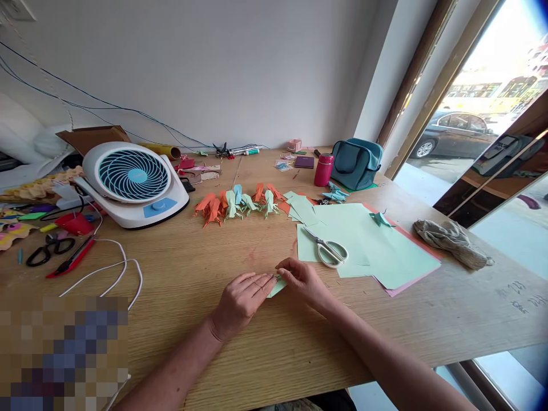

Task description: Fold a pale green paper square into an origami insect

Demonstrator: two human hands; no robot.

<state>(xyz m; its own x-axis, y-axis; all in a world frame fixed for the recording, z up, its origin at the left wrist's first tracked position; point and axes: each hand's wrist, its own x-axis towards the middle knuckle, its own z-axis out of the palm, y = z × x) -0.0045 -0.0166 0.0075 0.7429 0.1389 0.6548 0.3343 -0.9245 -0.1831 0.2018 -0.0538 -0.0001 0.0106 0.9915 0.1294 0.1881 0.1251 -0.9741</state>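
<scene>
A small folded piece of pale green paper (277, 286) lies on the table between my two hands. My left hand (246, 297) comes over it from the left, fingers together and holding it against the tabletop; the thumb is hidden. At the paper's upper edge, my right hand (300, 279) pinches it between thumb and fingers. The fingertips of both hands nearly meet there, and they cover much of the paper. Scissors with white handles (329, 251) rest just beyond my right hand, on large pale green sheets (398, 257).
Several folded orange, green and blue paper figures (231, 202) stand beyond my hands. A white fan (132, 182) sits at the left near black scissors (50, 249). At the back right are a pink bottle (323, 170) and a teal bag (358, 164). A crumpled cloth (451, 242) lies far right.
</scene>
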